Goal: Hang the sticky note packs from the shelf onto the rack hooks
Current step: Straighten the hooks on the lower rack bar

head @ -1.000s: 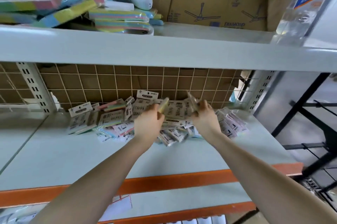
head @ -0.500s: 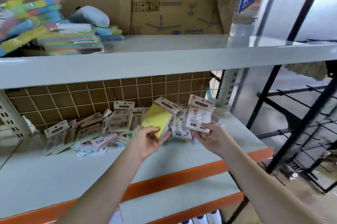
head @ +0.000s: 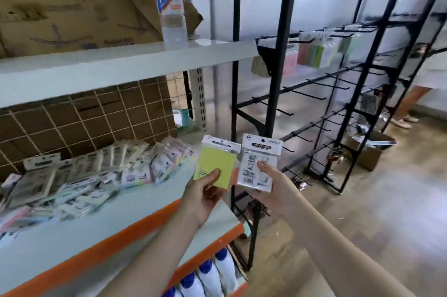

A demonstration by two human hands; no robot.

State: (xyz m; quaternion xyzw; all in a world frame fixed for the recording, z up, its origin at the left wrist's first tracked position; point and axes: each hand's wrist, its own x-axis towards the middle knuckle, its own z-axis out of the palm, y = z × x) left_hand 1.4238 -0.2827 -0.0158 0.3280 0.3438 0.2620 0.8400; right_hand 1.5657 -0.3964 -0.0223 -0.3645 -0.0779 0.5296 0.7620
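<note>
Fingers (head: 214, 174) of left hand (head: 202, 196) were curled onto the yellow pack (head: 215, 169), thumb pressed on its lower face; fingers of right hand (head: 268, 186) were pinched on the white pack (head: 260, 163), thumb on its printed front. Both packs were held upright, side by side, just off the shelf (head: 116, 231) edge. Remaining stock was heaped on the shelf at 9 o'clock. Rack (head: 343, 103), with black hooks (head: 302, 93), was noted at 1 o'clock, well apart. Packs were judged light, thin, slightly flexible, with slippery film wrap. A grip low on the body was judged best, so the header-card hole is left free for a hook.
</note>
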